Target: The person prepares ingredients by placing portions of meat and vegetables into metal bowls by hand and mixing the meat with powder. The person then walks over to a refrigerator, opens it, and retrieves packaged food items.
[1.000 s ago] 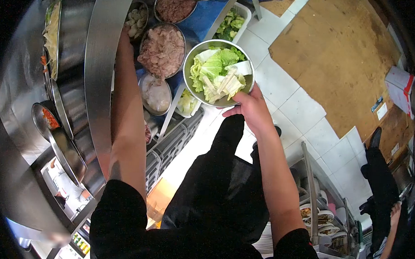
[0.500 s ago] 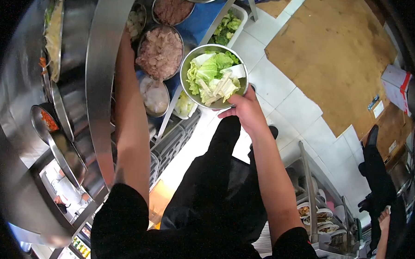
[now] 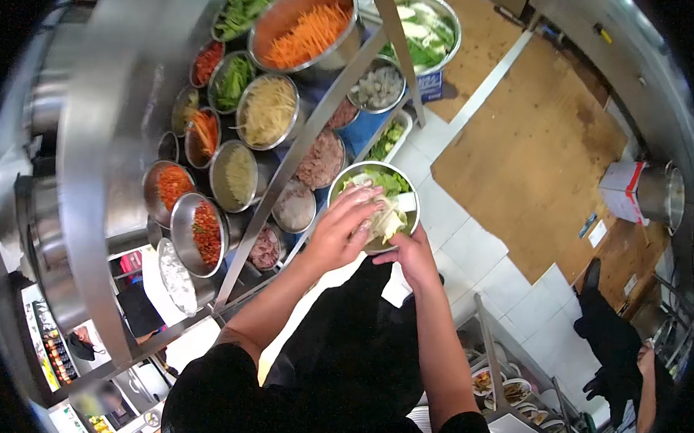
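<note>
The steel bowl [image 3: 411,223] is held out in front of the body, above the floor and just beyond the edge of the shelving. On its left, the diagonal steel rail [image 3: 307,145] bounds the upper shelf, and the lower tier's bowls come close to the left hand [image 3: 344,228]. On its right there is open room over the white tiled floor [image 3: 477,249] and a broad brown sheet [image 3: 519,170] laid on it. A white plastic tub [image 3: 403,148] of greens lies near the bowl's far rim. Further right, well apart, stand a carton [image 3: 621,191] with red tape and another person [image 3: 617,329] in dark clothing.

The right hand [image 3: 413,258] has its grip closed on the bowl's near rim. The left hand reaches over the bowl's near left side, fingers nearly together and slightly bent over the contents; whether they pinch anything cannot be told.

The bowl is round, smooth and shiny, filled with cut cabbage [image 3: 395,184]: crinkled green leaf and firm, pale stem pieces. Crowded metal bowls on the upper shelf hold fine orange carrot shreds [image 3: 312,38], stringy pale shreds [image 3: 268,108] and coarsely chopped red chilli [image 3: 207,230]; below sits soft, lumpy pink meat [image 3: 321,160].
</note>
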{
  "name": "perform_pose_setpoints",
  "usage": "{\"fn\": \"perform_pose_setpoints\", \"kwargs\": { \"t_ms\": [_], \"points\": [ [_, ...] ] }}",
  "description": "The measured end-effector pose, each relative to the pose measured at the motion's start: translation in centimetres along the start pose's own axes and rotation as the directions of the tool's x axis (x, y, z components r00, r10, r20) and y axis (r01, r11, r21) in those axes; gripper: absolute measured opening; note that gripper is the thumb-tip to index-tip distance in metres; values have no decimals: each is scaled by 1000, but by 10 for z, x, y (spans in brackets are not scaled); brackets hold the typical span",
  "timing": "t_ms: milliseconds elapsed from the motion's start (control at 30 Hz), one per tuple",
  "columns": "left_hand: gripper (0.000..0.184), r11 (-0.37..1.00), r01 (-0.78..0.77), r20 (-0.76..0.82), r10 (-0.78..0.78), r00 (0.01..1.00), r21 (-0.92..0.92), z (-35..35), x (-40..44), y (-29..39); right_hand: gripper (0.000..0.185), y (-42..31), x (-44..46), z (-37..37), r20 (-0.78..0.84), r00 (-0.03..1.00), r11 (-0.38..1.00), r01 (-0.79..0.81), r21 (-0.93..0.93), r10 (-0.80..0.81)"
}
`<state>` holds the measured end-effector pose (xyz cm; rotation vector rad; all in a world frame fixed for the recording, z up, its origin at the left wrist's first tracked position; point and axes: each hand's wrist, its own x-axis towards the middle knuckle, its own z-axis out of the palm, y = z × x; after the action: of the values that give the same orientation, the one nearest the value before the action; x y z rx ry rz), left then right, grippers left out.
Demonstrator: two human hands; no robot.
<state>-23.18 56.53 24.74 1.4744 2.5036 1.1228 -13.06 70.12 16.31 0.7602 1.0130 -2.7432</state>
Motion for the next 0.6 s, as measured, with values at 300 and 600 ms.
{"fn": "perform_pose_setpoints", "kwargs": {
  "t_ms": [300, 600],
  "points": [
    [36, 965, 166, -157, -135, 978, 203, -157, 175, -25, 58, -70, -58, 45, -37, 989, 989, 139, -60, -141],
    [44, 806, 74, 97, -160, 982, 588, -147, 235, -77, 64, -114, -52, 76, -47, 977, 978, 204, -45, -206]
  ]
}}
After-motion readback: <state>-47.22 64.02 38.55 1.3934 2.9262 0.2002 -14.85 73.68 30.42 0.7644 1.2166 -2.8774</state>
